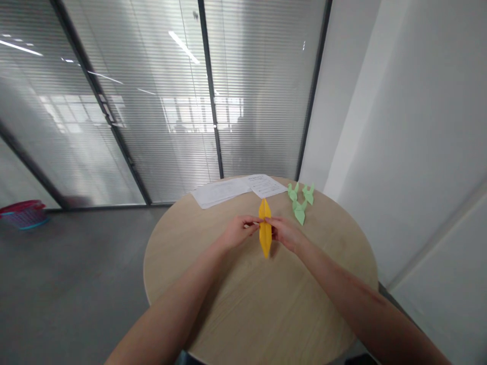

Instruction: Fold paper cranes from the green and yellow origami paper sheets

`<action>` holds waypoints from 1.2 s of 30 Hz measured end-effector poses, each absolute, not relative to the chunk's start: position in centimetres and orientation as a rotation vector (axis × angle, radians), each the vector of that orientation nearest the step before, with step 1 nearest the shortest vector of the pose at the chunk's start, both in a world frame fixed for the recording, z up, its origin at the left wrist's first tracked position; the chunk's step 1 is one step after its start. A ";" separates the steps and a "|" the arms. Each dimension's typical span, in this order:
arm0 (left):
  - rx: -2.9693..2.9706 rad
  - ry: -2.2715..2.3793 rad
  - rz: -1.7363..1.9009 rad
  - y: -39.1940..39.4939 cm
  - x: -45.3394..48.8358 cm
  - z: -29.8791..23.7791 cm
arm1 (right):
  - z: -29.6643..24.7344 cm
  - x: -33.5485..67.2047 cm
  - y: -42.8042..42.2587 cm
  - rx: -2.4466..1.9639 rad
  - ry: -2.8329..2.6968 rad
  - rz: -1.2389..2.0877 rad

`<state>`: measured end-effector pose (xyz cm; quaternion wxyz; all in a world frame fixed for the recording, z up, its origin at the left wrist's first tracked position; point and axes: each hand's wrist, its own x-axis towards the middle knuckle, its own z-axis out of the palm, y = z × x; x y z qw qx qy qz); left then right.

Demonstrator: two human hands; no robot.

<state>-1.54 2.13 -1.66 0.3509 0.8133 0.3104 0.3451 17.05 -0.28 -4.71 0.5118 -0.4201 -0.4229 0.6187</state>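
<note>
A folded piece of yellow paper (pixel 265 241), long and narrow with pointed ends, is held above the round table between my two hands. My left hand (pixel 240 229) pinches its left edge near the middle with thumb and forefinger. On the opposite edge, my right hand (pixel 284 231) grips the paper, its thumb on the near face and some fingers hidden behind. A crease runs lengthwise down the paper. Just beyond my right hand sit three light green folded-paper birds, one nearer (pixel 299 211) and two behind it (pixel 292 192) (pixel 308 193).
The round wooden table (pixel 262 314) carries several white sheets (pixel 222 191) at its far edge, one printed sheet (pixel 266 185) overlapping. Glass panels with blinds (pixel 262 101) stand behind, a white wall (pixel 429 126) to the right. A red and blue basket (pixel 25 215) is on the floor at left.
</note>
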 end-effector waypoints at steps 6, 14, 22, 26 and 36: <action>2.169 0.803 0.902 2.5 -1.5 -1.6 | -4.0 17.1 -0.9 -1.008 -0.964 1.538; 2.004 0.823 0.914 3.6 -2.0 -2.6 | -3.5 17.2 -1.3 -0.852 -0.978 1.418; 1.863 0.814 0.882 3.2 -1.7 -2.4 | -3.9 17.4 -1.0 -0.869 -1.024 1.371; 1.835 0.812 0.865 3.0 -1.8 -2.0 | -3.9 17.6 -1.0 -0.864 -1.038 1.397; 1.791 0.856 0.997 2.7 -2.0 -1.4 | -3.8 17.6 -1.0 -0.743 -1.183 1.385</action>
